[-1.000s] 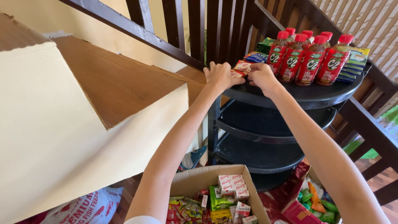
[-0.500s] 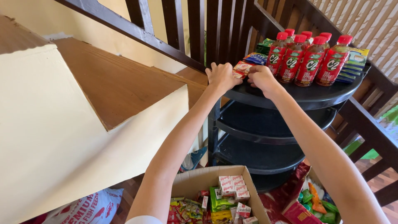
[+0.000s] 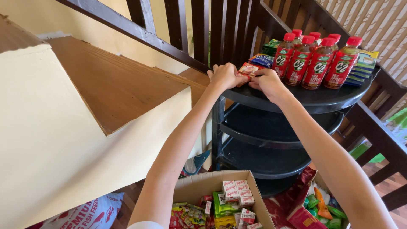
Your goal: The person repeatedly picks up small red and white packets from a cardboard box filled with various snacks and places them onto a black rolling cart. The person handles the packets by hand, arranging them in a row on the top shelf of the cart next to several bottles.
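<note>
Dark round shelf [image 3: 322,99] beside wooden stairs [image 3: 114,85].

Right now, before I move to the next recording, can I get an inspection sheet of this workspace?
Surface: black round rack top shelf; lower tiers hold nothing visible.
Job's things: small red-and-white packet, pinched between both hands at the shelf edge.
Clutter: red-capped drink bottles, blue snack packs, cardboard box of small packets below.
Hands: left hand and right hand, both on the packet.
Cables: nothing seen.
Surroundings: dark stair railing, wooden stair tread.
</note>
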